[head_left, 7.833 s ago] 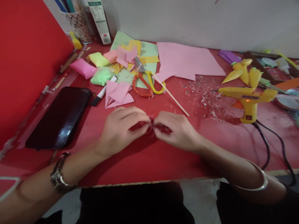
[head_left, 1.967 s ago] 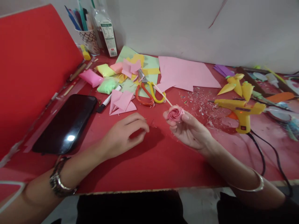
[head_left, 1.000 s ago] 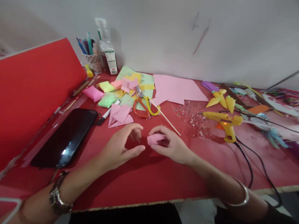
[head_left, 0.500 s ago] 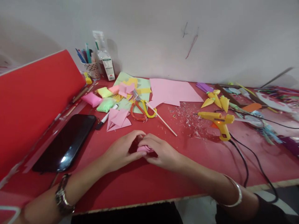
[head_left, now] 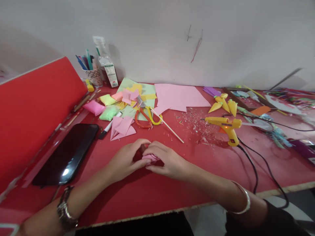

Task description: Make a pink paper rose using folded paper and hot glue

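Between my hands, above the red table near its front edge, is a small rolled piece of pink paper (head_left: pixel 151 158) with layered curls. My left hand (head_left: pixel 125 161) grips it from the left, the thumb pressed along its lower side. From the right my right hand (head_left: pixel 169 162) holds it, fingers curled over the top and thumb below. The fingertips of both hands meet behind the roll and partly hide it. Folded pink paper pieces (head_left: pixel 123 127) lie just beyond my left hand, next to a marker (head_left: pixel 110 125).
A phone (head_left: pixel 66 154) lies at the left. Scissors (head_left: pixel 147 118), a thin stick (head_left: pixel 167 126) and a pink sheet (head_left: pixel 180 96) are further back. At the right are a yellow glue gun (head_left: pixel 227 127) with its cable, paper scraps (head_left: pixel 197 126) and yellow cones (head_left: pixel 225 104).
The camera view has shifted slightly, so most things appear a little further left. Both hands still hold the pink roll, with almost the same grip.
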`<state>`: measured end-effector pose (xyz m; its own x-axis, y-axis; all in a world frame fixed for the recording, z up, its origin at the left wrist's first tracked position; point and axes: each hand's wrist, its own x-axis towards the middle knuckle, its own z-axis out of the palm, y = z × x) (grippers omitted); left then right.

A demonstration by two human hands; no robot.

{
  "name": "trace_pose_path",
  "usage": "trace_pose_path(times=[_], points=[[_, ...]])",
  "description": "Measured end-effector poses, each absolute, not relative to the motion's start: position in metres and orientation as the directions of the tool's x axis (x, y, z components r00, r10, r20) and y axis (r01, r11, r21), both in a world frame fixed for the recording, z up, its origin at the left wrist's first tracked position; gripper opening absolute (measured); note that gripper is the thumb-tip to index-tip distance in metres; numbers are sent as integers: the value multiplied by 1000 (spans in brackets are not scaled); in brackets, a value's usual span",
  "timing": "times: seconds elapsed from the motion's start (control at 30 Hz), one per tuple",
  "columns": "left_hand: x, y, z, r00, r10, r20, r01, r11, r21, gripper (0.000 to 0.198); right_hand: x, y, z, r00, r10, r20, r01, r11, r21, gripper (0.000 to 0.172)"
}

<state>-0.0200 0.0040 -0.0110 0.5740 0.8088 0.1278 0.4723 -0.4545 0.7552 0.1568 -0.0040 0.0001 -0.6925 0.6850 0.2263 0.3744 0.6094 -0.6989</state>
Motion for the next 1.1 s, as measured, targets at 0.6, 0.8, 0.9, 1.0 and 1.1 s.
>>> trace_pose_path(times=[0.6, 0.8, 0.9, 1.0, 1.1], points=[[-17, 4, -6, 569, 804, 171, 397, -451, 799, 23, 159, -6, 2, -676, 687, 267, 363, 626, -690, 12], [-20, 4, -7, 553, 796, 245, 425, -523, 739, 21, 160, -3, 1, -664, 698, 269, 366, 617, -697, 9], [-28, 9, -6, 481, 802, 355, 487, -581, 652, 20, 161, -3, 1, -663, 706, 249, 379, 603, -703, 6], [-39, 20, -4, 337, 836, 432, 612, -543, 574, 19, 162, -3, 2, -664, 717, 214, 410, 588, -697, 5], [-48, 31, -3, 188, 888, 420, 742, -409, 531, 26, 163, -3, 4, -649, 732, 207, 450, 589, -672, 4]])
